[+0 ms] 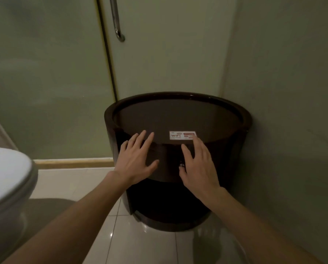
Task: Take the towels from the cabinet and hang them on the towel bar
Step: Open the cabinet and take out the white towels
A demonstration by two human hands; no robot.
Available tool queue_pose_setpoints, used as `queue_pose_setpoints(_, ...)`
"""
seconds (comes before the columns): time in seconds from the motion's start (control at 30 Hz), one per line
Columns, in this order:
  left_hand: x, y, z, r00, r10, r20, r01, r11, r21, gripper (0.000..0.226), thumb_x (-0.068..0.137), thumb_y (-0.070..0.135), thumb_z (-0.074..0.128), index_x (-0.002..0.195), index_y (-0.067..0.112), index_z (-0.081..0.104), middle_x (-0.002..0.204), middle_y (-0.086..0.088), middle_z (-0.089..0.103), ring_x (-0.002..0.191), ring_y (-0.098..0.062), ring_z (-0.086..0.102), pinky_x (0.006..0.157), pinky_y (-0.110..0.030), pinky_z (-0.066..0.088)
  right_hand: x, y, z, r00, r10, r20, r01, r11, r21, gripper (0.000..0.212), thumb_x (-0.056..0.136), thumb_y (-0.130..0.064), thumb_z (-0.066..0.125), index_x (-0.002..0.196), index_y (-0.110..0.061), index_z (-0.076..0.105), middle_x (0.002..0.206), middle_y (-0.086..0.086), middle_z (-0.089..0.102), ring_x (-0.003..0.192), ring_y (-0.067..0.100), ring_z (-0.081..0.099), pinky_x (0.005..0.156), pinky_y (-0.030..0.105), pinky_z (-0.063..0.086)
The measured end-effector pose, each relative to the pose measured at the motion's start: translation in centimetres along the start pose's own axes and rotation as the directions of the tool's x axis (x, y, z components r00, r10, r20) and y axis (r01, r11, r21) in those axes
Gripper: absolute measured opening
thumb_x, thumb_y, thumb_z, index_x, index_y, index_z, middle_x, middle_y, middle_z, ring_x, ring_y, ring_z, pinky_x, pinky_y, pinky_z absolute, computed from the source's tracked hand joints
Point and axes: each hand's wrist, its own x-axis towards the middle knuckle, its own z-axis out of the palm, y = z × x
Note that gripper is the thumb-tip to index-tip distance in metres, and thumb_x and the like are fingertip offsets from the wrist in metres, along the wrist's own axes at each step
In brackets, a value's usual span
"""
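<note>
Dark brown lacquer, glossy and hard: faced a round cabinet [178, 115] with left hand [138, 159] and right hand [199, 164] both spread, fingers [140, 138] straight and apart, gripping nothing, laid on or just off its curved front panel [167, 168], could not tell which. Saw no towels, so judged them shut away inside, behind the fingers; noted a small metal knob [181, 165] just beside the right thumb, likely the place to pinch and pull. Expected folded cloth there: soft, light, limp, best scooped from under the stack, not plucked by one corner.
</note>
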Motion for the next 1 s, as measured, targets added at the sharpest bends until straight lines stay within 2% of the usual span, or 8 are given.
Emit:
queue_pose_setpoints(0.07,-0.2,0.0,0.6,1.0,0.0,-0.01,0.0,1.0,0.001,0.087,0.085,0.063,0.044,0.151,0.03,-0.003,0.16,-0.002,0.003,0.146,-0.023,0.003,0.118,-0.044,0.011,-0.6,0.0,0.6,0.997,0.019,-0.076,-0.017,0.999,0.03,0.06,0.075,-0.03,0.074,0.128,-0.01,0.054,0.138,0.023,0.045,0.126,0.035,0.049,0.1,0.047,0.047)
queue_pose_setpoints(0.13,-0.4,0.0,0.9,1.0,0.005,-0.029,-0.005,1.0,-0.001,0.087,0.085,0.063,0.044,0.151,0.03,-0.002,0.16,-0.003,0.003,0.146,-0.023,0.004,0.118,-0.044,0.011,-1.1,0.0,0.8,0.995,0.02,-0.097,-0.012,0.997,0.08,0.043,0.082,-0.032,0.068,0.12,-0.016,0.056,0.122,0.011,0.056,0.107,0.022,0.059,0.088,0.037,0.053)
queue_pose_setpoints(0.27,-1.2,-0.1,1.0,0.997,0.008,-0.078,-0.008,1.0,-0.009,0.081,0.085,0.06,0.046,0.15,0.026,0.012,0.157,-0.007,0.015,0.143,-0.026,0.015,0.116,-0.043,0.017,-1.6,0.4,2.0,1.0,0.021,0.001,-0.021,0.992,0.123,0.026,0.095,-0.036,0.051,0.117,-0.023,0.052,0.106,-0.003,0.058,0.087,0.008,0.057,0.074,0.024,0.052)
queue_pose_setpoints(0.4,-1.9,-0.5,1.0,0.992,0.009,-0.123,-0.015,0.999,-0.048,0.073,0.085,0.054,0.049,0.146,0.022,0.027,0.15,-0.005,0.029,0.138,-0.023,0.025,0.112,-0.039,0.024,-1.3,0.2,3.3,0.998,-0.028,0.054,0.021,0.992,0.121,0.024,0.097,-0.035,0.049,0.117,-0.021,0.05,0.102,-0.001,0.059,0.082,0.011,0.06,0.068,0.024,0.051)
queue_pose_setpoints(0.5,-2.4,-1.1,1.0,0.993,0.005,-0.114,-0.01,0.999,-0.037,0.072,0.085,0.054,0.047,0.146,0.022,0.025,0.15,-0.003,0.028,0.138,-0.021,0.025,0.112,-0.036,0.023,-0.9,-0.2,4.0,0.996,-0.052,0.067,0.044,0.993,0.112,0.022,0.097,-0.032,0.049,0.114,-0.018,0.053,0.099,0.001,0.06,0.081,0.014,0.062,0.066,0.024,0.051)
queue_pose_setpoints(0.73,-2.4,-1.8,0.2,0.997,0.009,-0.072,-0.013,0.999,-0.053,0.073,0.085,0.057,0.044,0.147,0.025,0.022,0.151,-0.002,0.025,0.139,-0.02,0.021,0.114,-0.037,0.023,0.2,-0.6,4.0,0.992,0.018,0.126,-0.033,0.992,0.125,0.008,0.097,-0.02,0.049,0.104,-0.019,0.053,0.096,-0.002,0.059,0.08,0.01,0.059,0.068,0.022,0.049)
queue_pose_setpoints(0.9,-2.5,-1.8,0.0,0.997,0.013,-0.073,-0.016,0.998,-0.053,0.078,0.079,0.062,0.036,0.147,0.025,0.024,0.151,-0.003,0.027,0.139,-0.021,0.023,0.112,-0.038,0.024,0.2,-0.5,3.8,0.988,0.003,0.157,-0.025,0.989,0.143,0.006,0.097,-0.015,0.047,0.096,-0.016,0.052,0.091,0.001,0.059,0.077,0.014,0.059,0.063,0.023,0.041)
queue_pose_setpoints(1.0,-2.6,-1.7,-0.2,0.998,0.018,-0.066,-0.021,0.999,-0.044,0.083,0.074,0.067,0.025,0.146,0.026,0.024,0.151,-0.002,0.027,0.139,-0.021,0.022,0.112,-0.038,0.024,-0.6,-0.7,3.2,0.989,0.004,0.148,-0.028,0.986,0.165,0.004,0.095,-0.015,0.049,0.092,-0.017,0.051,0.088,0.0,0.059,0.076,0.013,0.059,0.066,0.023,0.046)
